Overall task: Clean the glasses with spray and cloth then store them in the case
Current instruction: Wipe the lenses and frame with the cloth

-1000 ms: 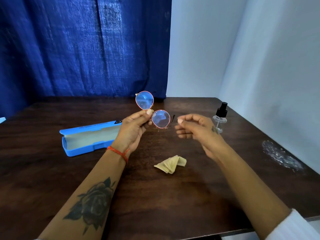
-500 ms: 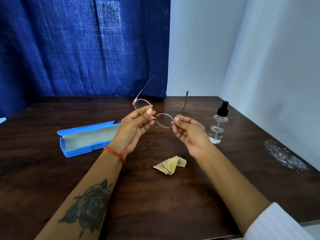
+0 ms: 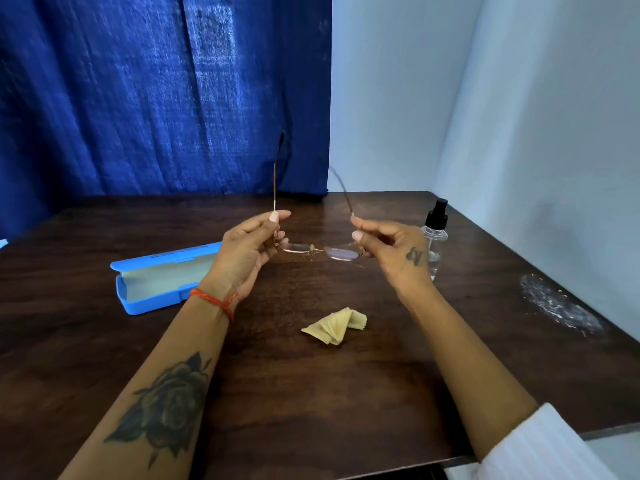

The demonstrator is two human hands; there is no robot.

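Cloth [image 3: 335,325] crumpled on table [image 3: 311,393], nearest. Above it, glasses [image 3: 320,250] held in air, front running left-right, lenses near flat, both arms unfolded, pointing up and away. Left hand [image 3: 247,252] pinches left arm; right hand [image 3: 389,247] pinches right arm. Half second ago lenses stood more upright, hands closer. Case [image 3: 162,278] open at left; spray [image 3: 434,237] right, behind hand. Blue curtain [image 3: 156,98], pale walls beyond.

Right hand [image 3: 391,251] hides spray bottle [image 3: 434,237] (partly); contents perhaps clear.
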